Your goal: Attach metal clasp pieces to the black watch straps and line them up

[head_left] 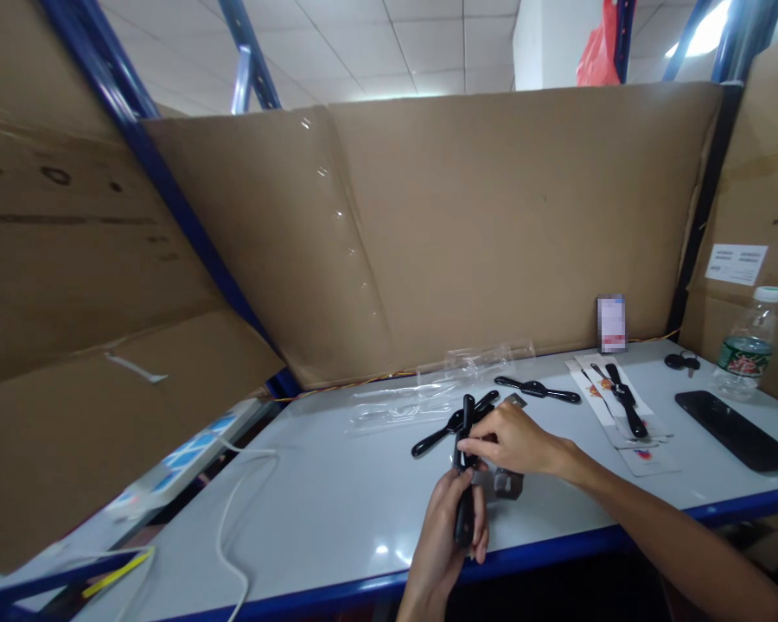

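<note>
Left hand [450,510]: fingers curled round lower handle of black tool [465,518]
Right hand [509,436]: thumb and index close together at tool's middle; can't tell if they grip it
Black tool: held upright between the 2 hands, middle hidden by fingers
Dark block [508,484]: below right hand, hard to identify
Bottle [744,358]: capped, fill level unclear

Materials and finishes, worktop
The held tool [465,520] looked smooth and glossy. The tabletop [324,492] was smooth, glossy; far wrapping [389,409], shiny clear plastic; far panel [525,216], matt cardboard; right bottle [743,358], clear plastic; left post [109,69], glossy painted metal.
</note>
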Motion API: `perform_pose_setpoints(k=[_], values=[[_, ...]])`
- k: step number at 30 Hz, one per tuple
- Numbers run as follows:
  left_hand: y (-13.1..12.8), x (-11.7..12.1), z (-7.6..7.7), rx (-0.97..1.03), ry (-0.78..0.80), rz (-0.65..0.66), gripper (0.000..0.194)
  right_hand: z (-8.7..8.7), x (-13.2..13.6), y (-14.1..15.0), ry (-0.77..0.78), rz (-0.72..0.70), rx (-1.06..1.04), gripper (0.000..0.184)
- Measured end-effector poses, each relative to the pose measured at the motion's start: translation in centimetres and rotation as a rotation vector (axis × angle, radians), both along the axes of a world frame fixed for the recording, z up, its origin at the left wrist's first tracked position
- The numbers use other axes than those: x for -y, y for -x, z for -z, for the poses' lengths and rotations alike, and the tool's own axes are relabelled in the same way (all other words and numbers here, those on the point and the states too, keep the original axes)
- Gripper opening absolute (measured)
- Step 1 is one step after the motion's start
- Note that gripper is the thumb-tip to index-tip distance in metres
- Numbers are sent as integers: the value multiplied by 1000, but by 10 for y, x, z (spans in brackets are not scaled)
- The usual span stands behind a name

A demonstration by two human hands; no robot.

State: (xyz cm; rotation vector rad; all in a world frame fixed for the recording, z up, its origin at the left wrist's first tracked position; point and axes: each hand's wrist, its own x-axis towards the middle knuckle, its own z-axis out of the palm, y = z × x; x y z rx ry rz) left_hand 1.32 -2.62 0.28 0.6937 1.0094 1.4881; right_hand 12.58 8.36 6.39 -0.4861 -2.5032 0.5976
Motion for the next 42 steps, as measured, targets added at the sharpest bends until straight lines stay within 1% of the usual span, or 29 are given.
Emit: perform_pose_setpoints(k=[2,5,6,8,10,12,15,17,19,21,23,25,27,28,31,32,34,36,42], values=[[0,0,0,-5,5,2,33,1,0,0,-38,25,4,40],[0,0,1,-5,11,-1,36,4,-2,1,-169,146,36,36],[0,-1,1,-4,11,-4,36,4,-3,1,-191,168,44,36],[0,-1,2,-7,14,-4,35,3,-2,0,-165,137,53,39],[1,-1,2,-16,13,-1,34,2,-1,0,-91,57,41,43],[1,-1,2,-23,10,1,34,1,0,0,-68,29,26,42],[0,0,1,-18,12,-1,34,3,-1,1,-166,130,30,37],[0,0,0,-14,13,-4,35,5,-2,2,-190,161,39,39],[-1,0,-1,-18,14,1,35,5,-2,2,-131,105,31,42],[-1,1,-1,-18,15,5,35,2,0,2,-58,57,-4,41],[-1,1,-1,-14,16,5,35,0,0,1,-36,98,-53,36],[0,1,-1,-5,14,-3,37,-2,-2,0,-60,204,-68,34],[0,0,1,2,10,-12,39,-3,-6,-2,-99,276,-15,34],[0,0,2,4,8,-17,39,-3,-9,-4,-114,285,31,32],[0,-2,5,5,-9,-34,38,-7,-13,-10,-96,204,179,14],[0,-2,5,3,-15,-36,37,-9,-13,-12,-69,164,218,17],[0,-3,6,-6,-21,-36,36,-12,-12,-15,-20,105,278,36],[-1,-3,6,-15,-21,-33,37,-14,-10,-15,-12,102,307,44],[-1,-2,6,-28,-19,-34,37,-12,-5,-11,-69,190,329,38]])
